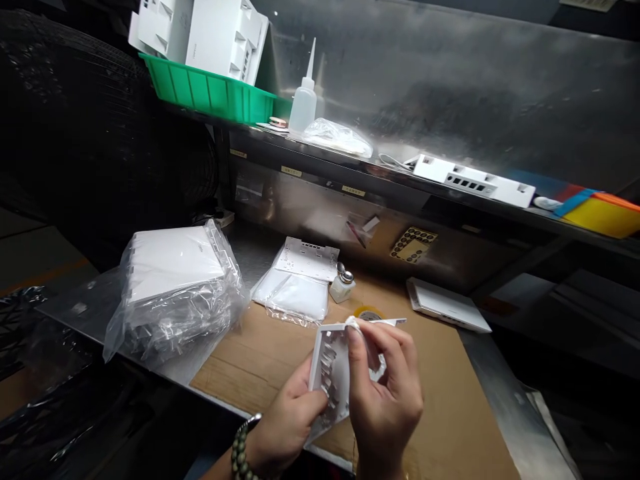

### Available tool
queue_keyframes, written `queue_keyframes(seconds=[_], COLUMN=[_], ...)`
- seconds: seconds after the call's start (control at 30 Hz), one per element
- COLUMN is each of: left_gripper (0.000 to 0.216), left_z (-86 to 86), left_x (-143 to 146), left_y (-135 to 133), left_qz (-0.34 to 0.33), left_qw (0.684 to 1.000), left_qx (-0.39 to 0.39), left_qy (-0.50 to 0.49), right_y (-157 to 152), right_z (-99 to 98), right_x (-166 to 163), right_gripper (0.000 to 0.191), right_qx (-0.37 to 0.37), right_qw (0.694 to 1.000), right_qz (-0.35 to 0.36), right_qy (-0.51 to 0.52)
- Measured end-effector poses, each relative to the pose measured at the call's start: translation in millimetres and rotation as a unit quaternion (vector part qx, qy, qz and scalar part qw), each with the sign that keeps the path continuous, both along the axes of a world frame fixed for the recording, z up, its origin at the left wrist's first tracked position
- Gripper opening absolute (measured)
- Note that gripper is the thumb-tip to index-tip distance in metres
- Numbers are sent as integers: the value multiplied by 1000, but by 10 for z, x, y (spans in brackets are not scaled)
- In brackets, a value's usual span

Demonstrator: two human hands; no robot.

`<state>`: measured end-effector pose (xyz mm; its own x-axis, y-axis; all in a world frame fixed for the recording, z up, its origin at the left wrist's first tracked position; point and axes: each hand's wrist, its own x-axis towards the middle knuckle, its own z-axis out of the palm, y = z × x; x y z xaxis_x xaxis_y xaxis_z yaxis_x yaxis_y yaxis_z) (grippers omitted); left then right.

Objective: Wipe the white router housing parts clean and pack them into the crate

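My left hand [295, 407], with a beaded bracelet at the wrist, is closed on the side of a white plastic casing [337, 360]. The casing is tilted up, and its ribbed inner side faces me. At its top corner my right hand [385, 380] pinches a small white cloth [353, 322] between thumb and fingers. The cloth touches the casing's edge, and most of it is hidden by the fingers. Behind the hands, on the cardboard [440, 373], lies a yellow tape roll [369, 312]. Near it stands a small glass bottle with a metal top [343, 287].
Bagged white casings [175, 267] are stacked at the left. A white panel [307, 259] lies on plastic bags [295, 293] at the back. Another white casing [447, 305] rests at the right. The shelf above holds a green bin [215, 93], a squeeze bottle [303, 107] and a long white casing [473, 183].
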<state>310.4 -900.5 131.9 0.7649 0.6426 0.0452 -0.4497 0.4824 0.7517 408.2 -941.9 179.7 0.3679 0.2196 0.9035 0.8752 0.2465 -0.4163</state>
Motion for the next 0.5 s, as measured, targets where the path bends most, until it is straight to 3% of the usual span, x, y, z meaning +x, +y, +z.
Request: queue_keyframes(seconds=[0.13, 0.33, 0.5], left_gripper=[59, 59, 58], left_z=[-49, -11, -56], left_x=[11, 32, 94], left_y=[4, -21, -49], left_qz=[2, 1, 3], left_qw=[1000, 1000, 1000], left_qx=[-7, -25, -8], left_qy=[-2, -16, -28], right_y=[40, 24, -6], right_z=[-37, -114, -120], right_x=[-54, 40, 39], right_gripper=[19, 18, 24], right_qx=[8, 35, 25], right_qw=[1000, 999, 998], right_qz=[15, -32, -22], right_qy=[-21, -4, -55])
